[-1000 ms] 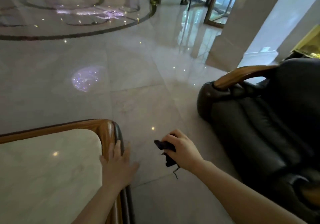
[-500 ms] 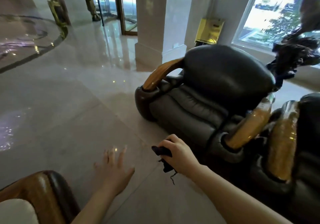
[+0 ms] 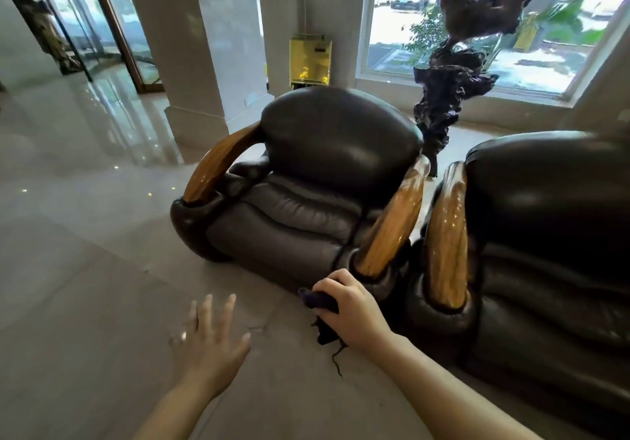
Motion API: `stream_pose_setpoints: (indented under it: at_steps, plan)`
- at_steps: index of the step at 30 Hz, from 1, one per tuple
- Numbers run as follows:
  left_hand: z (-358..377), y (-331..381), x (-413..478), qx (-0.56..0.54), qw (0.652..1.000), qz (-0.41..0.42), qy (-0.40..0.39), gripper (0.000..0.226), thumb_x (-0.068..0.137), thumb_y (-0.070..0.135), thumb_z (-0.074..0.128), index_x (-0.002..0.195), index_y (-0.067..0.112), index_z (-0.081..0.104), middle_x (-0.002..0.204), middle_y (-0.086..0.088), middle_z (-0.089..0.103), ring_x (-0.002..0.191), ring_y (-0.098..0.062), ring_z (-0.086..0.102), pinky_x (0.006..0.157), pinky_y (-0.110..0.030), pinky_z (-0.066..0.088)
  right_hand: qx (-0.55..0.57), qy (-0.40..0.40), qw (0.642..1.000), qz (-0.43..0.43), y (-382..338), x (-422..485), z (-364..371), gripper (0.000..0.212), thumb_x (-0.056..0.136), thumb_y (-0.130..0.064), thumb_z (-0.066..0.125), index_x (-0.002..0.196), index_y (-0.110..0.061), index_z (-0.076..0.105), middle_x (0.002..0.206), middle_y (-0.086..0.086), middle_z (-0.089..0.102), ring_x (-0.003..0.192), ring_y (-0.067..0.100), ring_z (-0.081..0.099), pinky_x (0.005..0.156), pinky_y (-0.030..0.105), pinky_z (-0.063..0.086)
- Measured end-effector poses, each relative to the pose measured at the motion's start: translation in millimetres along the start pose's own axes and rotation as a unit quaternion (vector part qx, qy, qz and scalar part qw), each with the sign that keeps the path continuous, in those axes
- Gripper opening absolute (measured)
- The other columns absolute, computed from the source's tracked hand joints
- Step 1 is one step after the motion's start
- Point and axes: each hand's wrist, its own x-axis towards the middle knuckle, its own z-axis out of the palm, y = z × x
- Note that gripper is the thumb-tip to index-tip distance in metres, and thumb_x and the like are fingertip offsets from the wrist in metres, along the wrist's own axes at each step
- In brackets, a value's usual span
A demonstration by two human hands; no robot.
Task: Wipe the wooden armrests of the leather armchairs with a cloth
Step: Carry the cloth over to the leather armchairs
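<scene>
Two dark leather armchairs stand side by side; the left armchair (image 3: 327,174) faces me and the right armchair (image 3: 545,228) is cut off by the frame edge. The left chair has a curved wooden armrest on its far side (image 3: 214,163) and another on its near side (image 3: 392,218). A third wooden armrest (image 3: 446,235) belongs to the right chair. My right hand (image 3: 351,310) is closed around a dark cloth (image 3: 322,317), just below the front end of the near armrest and apart from it. My left hand (image 3: 208,337) hovers over the floor with fingers spread, holding nothing.
Polished marble floor (image 3: 85,235) stretches to the left. A white pillar (image 3: 180,47) and a gold box (image 3: 310,59) stand behind the chairs. A dark twisted sculpture (image 3: 446,99) rises between the chair backs, before a window (image 3: 477,24). Glass doors (image 3: 85,24) lie far left.
The view has swung right, away from the marble-topped table. Both armchairs are now in full view and closer. My left hand left the table edge; my right hand kept the cloth.
</scene>
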Motion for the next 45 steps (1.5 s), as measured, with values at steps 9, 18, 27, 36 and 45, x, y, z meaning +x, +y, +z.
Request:
stream_pose_setpoints:
  at_steps: [9, 18, 27, 36, 45]
  plan:
    - [24.6, 135.8, 39.5, -0.005, 0.995, 0.096, 0.007, 0.08, 0.085, 0.073, 0.034, 0.153, 0.048, -0.001, 0.167, 0.0, -0.001, 0.152, -0.024, -0.01, 0.116, -0.064, 0.005, 0.005, 0.065, 0.994, 0.091, 107.2, -32.6, -89.0, 0.031, 0.086, -0.029, 0.076, 0.115, -0.032, 0.065, 0.116, -0.01, 0.052, 0.104, 0.014, 0.058, 0.089, 0.029, 0.051]
    - [37.1, 245.4, 78.6, 0.049, 0.977, 0.206, -0.026, 0.079, 0.089, 0.072, 0.03, 0.154, 0.045, -0.005, 0.168, -0.002, 0.0, 0.153, -0.024, -0.011, 0.117, -0.061, 0.007, 0.003, 0.12, 0.974, 0.193, 191.3, -65.2, -124.9, 0.029, 0.087, -0.028, 0.075, 0.115, -0.032, 0.066, 0.116, -0.012, 0.052, 0.107, 0.011, 0.056, 0.09, 0.029, 0.052]
    - [65.1, 320.9, 157.2, 0.071, 0.958, 0.272, -0.055, 0.079, 0.09, 0.072, 0.026, 0.153, 0.044, -0.011, 0.167, -0.001, -0.004, 0.152, -0.025, -0.015, 0.118, -0.061, 0.007, -0.003, 0.124, 0.955, 0.268, 274.8, -38.3, -135.4, 0.029, 0.086, -0.03, 0.077, 0.111, -0.038, 0.064, 0.111, -0.02, 0.048, 0.101, 0.004, 0.055, 0.083, 0.012, 0.044]
    - [66.1, 400.7, 255.8, 0.07, 0.935, 0.338, -0.083, 0.078, 0.091, 0.07, 0.026, 0.154, 0.042, -0.01, 0.168, -0.003, -0.004, 0.152, -0.025, -0.015, 0.119, -0.061, 0.001, -0.001, 0.15, 0.937, 0.315, 334.8, 29.8, -168.3, 0.03, 0.086, -0.03, 0.076, 0.113, -0.034, 0.066, 0.112, -0.016, 0.05, 0.101, 0.007, 0.055, 0.087, 0.022, 0.049]
    - [106.4, 457.3, 304.8, 0.08, 0.926, 0.35, -0.12, 0.078, 0.09, 0.071, 0.025, 0.152, 0.045, -0.012, 0.168, -0.002, -0.004, 0.152, -0.025, -0.016, 0.119, -0.062, 0.0, 0.054, 0.208, 0.917, 0.337, 407.1, 46.3, -191.8, 0.026, 0.085, -0.027, 0.077, 0.109, -0.033, 0.068, 0.107, -0.021, 0.051, 0.098, 0.0, 0.057, 0.081, 0.012, 0.045]
